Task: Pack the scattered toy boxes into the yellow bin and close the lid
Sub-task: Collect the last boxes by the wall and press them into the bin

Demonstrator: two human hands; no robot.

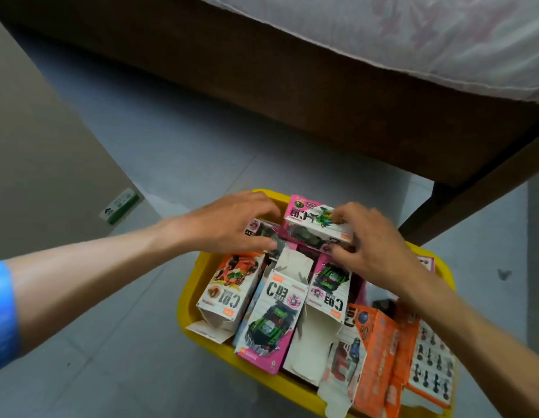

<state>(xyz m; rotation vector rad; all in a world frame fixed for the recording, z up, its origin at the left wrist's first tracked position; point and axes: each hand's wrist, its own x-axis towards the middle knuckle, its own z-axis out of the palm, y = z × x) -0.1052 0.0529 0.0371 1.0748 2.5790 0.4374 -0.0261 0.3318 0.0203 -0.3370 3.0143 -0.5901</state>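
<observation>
The yellow bin (188,300) stands on the floor below me, filled with several toy boxes. A pink and white toy box (313,220) lies across the far end of the bin, on top of the others. My right hand (372,247) grips its right end with curled fingers. My left hand (229,224) curls over another toy box (263,233) at the pink box's left end. Below lie an orange C01 box (229,289), a pink C03 box (271,321) and orange boxes (382,351) at the right. No lid is in view.
A brown bed frame (322,95) with a white sheet (413,34) runs across the back; its leg (443,203) comes down right of the bin. A grey-brown panel (42,152) with a green label stands at the left. Grey tiled floor (147,146) surrounds the bin.
</observation>
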